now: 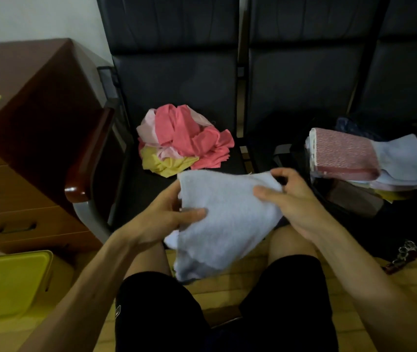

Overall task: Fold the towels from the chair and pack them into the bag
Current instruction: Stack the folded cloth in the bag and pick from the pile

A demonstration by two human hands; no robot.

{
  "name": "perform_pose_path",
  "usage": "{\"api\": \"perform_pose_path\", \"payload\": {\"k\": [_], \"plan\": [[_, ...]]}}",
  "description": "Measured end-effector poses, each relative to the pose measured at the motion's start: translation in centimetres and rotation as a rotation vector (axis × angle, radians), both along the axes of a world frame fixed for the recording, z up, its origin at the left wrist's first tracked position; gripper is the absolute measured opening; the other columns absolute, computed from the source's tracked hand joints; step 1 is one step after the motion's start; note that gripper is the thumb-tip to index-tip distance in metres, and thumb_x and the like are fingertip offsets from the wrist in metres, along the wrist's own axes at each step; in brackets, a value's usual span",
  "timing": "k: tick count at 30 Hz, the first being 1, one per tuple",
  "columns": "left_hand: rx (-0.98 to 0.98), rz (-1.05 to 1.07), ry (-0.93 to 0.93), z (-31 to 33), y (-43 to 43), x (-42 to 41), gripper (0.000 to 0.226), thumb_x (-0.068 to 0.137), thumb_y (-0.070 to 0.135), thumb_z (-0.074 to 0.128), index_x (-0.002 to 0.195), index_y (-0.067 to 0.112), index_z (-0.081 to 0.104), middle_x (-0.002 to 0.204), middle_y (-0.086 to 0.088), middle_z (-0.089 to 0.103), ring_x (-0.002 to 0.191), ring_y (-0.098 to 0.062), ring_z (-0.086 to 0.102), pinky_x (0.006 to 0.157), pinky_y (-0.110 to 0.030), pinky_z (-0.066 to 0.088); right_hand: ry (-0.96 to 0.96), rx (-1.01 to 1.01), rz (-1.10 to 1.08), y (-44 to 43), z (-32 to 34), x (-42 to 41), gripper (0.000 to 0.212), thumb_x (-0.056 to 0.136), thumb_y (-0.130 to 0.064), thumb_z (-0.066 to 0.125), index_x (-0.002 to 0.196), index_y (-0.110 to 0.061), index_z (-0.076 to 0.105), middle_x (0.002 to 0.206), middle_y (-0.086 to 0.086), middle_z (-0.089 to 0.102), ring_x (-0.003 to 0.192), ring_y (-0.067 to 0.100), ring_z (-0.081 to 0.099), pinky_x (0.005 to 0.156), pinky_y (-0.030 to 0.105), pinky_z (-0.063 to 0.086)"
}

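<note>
While our left hand pinches the fluffy pale-blue towel at its left edge, thumb curled over the nap, our right hand grips its far right corner with bent fingers. Beyond the fingertips, crumpled pink and yellow towels heap on the black padded chair. Right of our right fingers, flat folded towels stack in the dark bag.
</note>
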State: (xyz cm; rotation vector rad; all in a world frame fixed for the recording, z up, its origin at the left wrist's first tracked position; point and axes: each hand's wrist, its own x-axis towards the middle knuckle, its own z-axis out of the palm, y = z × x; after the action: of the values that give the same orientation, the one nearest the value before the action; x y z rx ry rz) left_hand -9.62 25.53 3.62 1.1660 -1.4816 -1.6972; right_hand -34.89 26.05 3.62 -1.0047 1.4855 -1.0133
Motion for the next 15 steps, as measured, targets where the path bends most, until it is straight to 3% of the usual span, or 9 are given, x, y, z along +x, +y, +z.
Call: {"api": "perform_pose_path", "payload": {"k": [3,5,7,11,13,15], "plan": [[-0.016,0.068,0.085,2.3,-0.6,-0.4,0.052,0.088,0.009,0.067,0.134,0.027,0.052,0.119,0.002,0.071,0.108,-0.021,0.07,0.082,-0.035,0.06,-0.005,-0.092,-0.067,-1.2,2.2,-0.4,0.055,0.084,-0.016,0.076,0.126,-0.02,0.04,0.105,0.002,0.064,0.088,0.011,0.067,0.061,0.016,0.053],[-0.08,0.112,0.057,3.8,-1.2,-0.6,0.043,0.084,0.02,0.068,0.123,0.032,0.055,0.114,0.005,0.073,0.104,-0.017,0.071,0.079,-0.031,0.06,0.008,-0.124,0.012,-1.6,3.9,-0.7,0.056,0.083,-0.019,0.076,0.128,-0.018,0.043,0.108,0.004,0.065,0.092,0.013,0.068,0.067,0.018,0.055],[-0.137,0.165,-0.021,5.0,-1.9,-0.5,0.041,0.08,0.034,0.069,0.119,0.036,0.056,0.118,0.005,0.071,0.106,-0.017,0.07,0.086,-0.037,0.06,0.005,-0.144,0.105,-2.1,5.3,-0.9,0.064,0.078,-0.018,0.08,0.131,-0.019,0.044,0.111,0.009,0.067,0.098,0.019,0.069,0.079,0.027,0.057],[-0.146,0.34,-0.006,7.0,-3.1,-0.5,0.032,0.088,0.022,0.069,0.113,0.031,0.052,0.117,0.004,0.063,0.102,-0.015,0.067,0.086,-0.037,0.059,0.119,-0.258,0.197,-2.8,7.7,-1.0,0.069,0.074,-0.01,0.083,0.131,-0.025,0.046,0.112,0.008,0.067,0.099,0.018,0.07,0.079,0.031,0.059],[-0.242,0.368,-0.062,7.6,-3.6,-0.6,0.041,0.087,0.019,0.071,0.117,0.033,0.047,0.113,0.01,0.059,0.099,-0.011,0.065,0.074,-0.029,0.058,0.221,-0.344,0.198,-3.2,9.0,-1.0,0.057,0.076,-0.011,0.082,0.124,-0.024,0.055,0.111,0.005,0.067,0.096,0.016,0.07,0.073,0.029,0.059],[-0.294,0.38,-0.077,7.9,-3.8,-0.3,0.061,0.086,0.018,0.074,0.134,0.033,0.04,0.112,0.011,0.059,0.094,-0.01,0.068,0.066,-0.025,0.058,0.332,-0.403,0.214,-3.3,10.2,-0.9,0.044,0.078,-0.014,0.081,0.116,-0.023,0.061,0.107,-0.001,0.068,0.092,0.011,0.07,0.069,0.024,0.059]]}}
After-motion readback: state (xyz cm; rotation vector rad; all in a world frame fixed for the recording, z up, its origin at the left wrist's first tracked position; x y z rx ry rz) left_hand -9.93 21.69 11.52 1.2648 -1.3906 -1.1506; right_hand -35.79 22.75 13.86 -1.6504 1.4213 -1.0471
